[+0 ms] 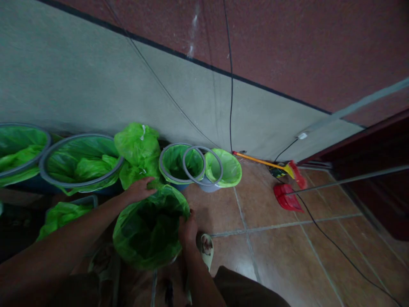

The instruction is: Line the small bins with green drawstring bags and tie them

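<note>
Open floor: bare tiles [275, 264] right of the near bin [147, 232]; widest clear passage
Far side: row of lined bins [81, 164] along the wall [96, 85]; tied green bag [137, 149] among them, just behind the left hand [140, 189]
Row end: loose grey ring [202, 165] leaning across two small bins [179, 164]; narrow gap to the near bin
Far right: broom [265, 163], dustpan [287, 198] and black cable [335, 247] lying on the tiles

We see the leftmost lined bin [15, 149] cut off by the left edge. We cannot tell what the green bag [147, 232] covers.
</note>
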Available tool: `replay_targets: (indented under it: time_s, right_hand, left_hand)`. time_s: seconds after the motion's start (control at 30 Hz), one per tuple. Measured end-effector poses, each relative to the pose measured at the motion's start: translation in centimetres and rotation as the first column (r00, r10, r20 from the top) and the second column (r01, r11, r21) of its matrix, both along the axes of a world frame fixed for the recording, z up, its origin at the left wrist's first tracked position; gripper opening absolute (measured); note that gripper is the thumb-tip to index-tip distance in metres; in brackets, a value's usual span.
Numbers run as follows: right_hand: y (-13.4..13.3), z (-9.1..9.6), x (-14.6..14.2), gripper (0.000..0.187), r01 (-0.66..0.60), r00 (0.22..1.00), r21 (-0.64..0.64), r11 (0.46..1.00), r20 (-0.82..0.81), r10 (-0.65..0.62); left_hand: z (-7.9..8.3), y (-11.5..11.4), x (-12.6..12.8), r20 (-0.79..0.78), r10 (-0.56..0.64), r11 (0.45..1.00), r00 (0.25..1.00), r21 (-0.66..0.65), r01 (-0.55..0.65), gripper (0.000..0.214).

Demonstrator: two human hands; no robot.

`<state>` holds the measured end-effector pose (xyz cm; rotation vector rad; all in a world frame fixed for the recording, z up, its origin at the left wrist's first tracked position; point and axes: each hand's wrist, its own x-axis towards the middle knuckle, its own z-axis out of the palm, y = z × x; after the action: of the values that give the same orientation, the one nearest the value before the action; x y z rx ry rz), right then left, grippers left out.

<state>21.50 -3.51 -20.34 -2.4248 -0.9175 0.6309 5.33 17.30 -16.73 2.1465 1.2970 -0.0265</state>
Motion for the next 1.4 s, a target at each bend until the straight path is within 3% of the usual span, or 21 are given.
replay_targets:
  time_s: [0.07,0.17,0.27,0.37,0.53,0.7,0.8,0.87,1.03,1.17,1.3,1.4]
  right_hand:
    - [0.2,1.0,-0.2,0.059,0.022,0.998,0.081,0.996,0.052,-0.027]
    - [3.5,3.2,1.3,0.047,-0.001,0.996,0.198,0.98,0.091,-0.018]
    - [8.2,4.3,3.1,0.044,-0.188,0.981,0.109,0.976,0.06,0.182]
    - [11.1,3.6,3.4,0.044,-0.408,0.911,-0.04,0.912,0.049,0.409]
    - [10.6,1.3,2.7,0.038,-0.561,0.821,-0.115,0.82,0.047,0.569]
    - [9.8,1.1,2.9,0.037,-0.618,0.775,-0.123,0.777,0.075,0.628]
    - [9.8,1.3,3.0,0.035,-0.6,0.785,-0.168,0.782,0.063,0.616]
    - [9.4,1.4,3.0,0.032,-0.548,0.821,-0.196,0.813,0.056,0.568]
    - [6.1,1.3,2.8,0.029,-0.287,0.947,-0.147,0.946,0.103,0.304]
    - [2.8,1.5,1.7,0.036,-0.123,0.989,-0.133,0.984,0.06,0.132]
    - [2.7,2.4,1.4,0.052,-0.092,0.984,-0.018,0.996,0.151,0.094]
    - [4.9,2.9,2.4,0.046,-0.212,0.96,0.052,0.976,0.198,0.198]
  left_hand:
    - [0.1,0.0,0.6,0.007,-0.003,1.0,1.0,0.029,0.003,0.055]
    - [0.6,-0.3,2.0,0.004,0.019,0.996,1.0,0.091,-0.019,0.045]
    - [0.9,-0.8,3.4,-0.023,0.005,0.991,1.0,0.13,-0.002,0.045]
    - [0.3,-1.2,3.8,-0.051,-0.046,0.991,0.998,0.127,0.052,0.044]
    - [-1.2,-1.2,2.2,-0.022,-0.215,0.97,0.976,0.115,0.216,0.043]
    - [-1.1,-0.8,1.2,-0.055,-0.261,0.96,0.964,0.092,0.265,0.034]
    - [-0.5,-1.0,1.3,-0.121,-0.253,0.961,0.96,0.086,0.264,0.032]
    - [-0.1,-1.2,1.4,-0.151,-0.236,0.963,0.96,0.093,0.251,0.039]
    - [1.1,-0.6,0.7,-0.125,-0.187,0.97,0.975,0.135,0.203,0.071]
    - [1.8,0.4,0.2,-0.011,-0.129,0.99,0.992,0.062,0.13,0.08]
    - [1.4,0.7,0.1,0.002,-0.108,0.993,0.994,0.046,0.108,0.068]
    - [0.6,0.0,0.3,-0.041,-0.107,0.988,0.993,0.106,0.111,0.052]
